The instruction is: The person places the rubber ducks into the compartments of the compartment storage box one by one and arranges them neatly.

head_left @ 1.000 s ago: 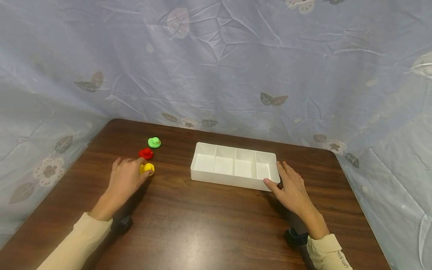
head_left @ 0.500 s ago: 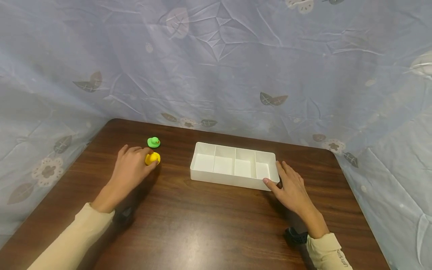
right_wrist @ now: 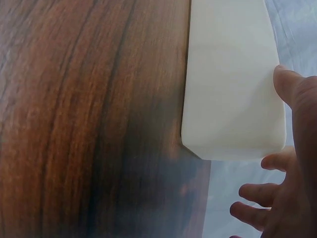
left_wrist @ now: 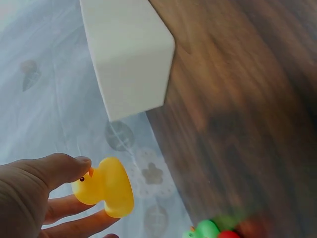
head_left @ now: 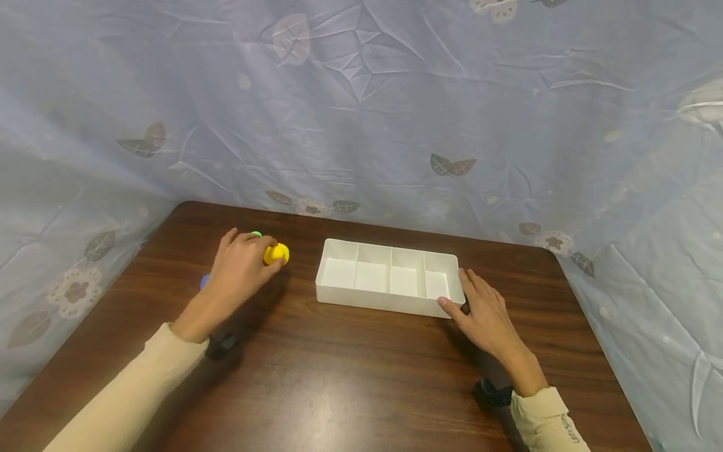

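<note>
Person, head view: both arms in long cream sleeves. Right sleeve (head_left: 545, 419) w/ small dark lettering near cuff. Black strap-mounted device under each wrist: left wrist device (head_left: 222, 344), right wrist device (head_left: 495, 393). Left hand (head_left: 243, 267) and right hand (head_left: 487, 317) bare, no gloves.

Yellow duck (head_left: 276, 253), white tray (head_left: 390, 302)

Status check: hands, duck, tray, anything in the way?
Left hand pinches yellow duck, lifted off the table. Right hand rests against the white tray, its four compartments empty. Nothing between duck and tray.
</note>
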Action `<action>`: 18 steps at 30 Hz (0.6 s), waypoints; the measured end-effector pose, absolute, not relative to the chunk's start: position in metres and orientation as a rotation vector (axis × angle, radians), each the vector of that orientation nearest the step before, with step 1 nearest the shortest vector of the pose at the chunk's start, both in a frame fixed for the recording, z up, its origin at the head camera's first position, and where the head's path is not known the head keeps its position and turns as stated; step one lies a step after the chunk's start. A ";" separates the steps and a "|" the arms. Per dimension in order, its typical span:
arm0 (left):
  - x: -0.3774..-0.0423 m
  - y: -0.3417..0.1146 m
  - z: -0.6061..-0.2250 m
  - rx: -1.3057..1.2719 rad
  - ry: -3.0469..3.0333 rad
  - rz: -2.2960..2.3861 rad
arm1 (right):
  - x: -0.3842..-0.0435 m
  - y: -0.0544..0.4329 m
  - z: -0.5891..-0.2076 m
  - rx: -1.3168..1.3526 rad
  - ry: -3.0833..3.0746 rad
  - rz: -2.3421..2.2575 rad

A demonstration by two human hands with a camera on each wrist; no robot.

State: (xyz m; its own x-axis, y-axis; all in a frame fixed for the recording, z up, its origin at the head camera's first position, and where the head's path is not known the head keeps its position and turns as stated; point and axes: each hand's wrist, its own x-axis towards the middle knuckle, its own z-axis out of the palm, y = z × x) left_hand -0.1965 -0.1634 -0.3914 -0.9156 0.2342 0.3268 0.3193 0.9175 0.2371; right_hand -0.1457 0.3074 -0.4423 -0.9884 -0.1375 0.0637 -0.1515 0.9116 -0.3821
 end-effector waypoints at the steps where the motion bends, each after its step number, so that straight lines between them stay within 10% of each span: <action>1: -0.198 -0.160 -0.390 -0.421 -2.788 -0.417 | -0.146 0.308 -0.443 0.229 -3.036 0.612; 18: -0.215 -0.107 -0.369 -0.593 -2.778 -0.472 | -0.146 0.307 -0.439 0.223 -3.058 0.556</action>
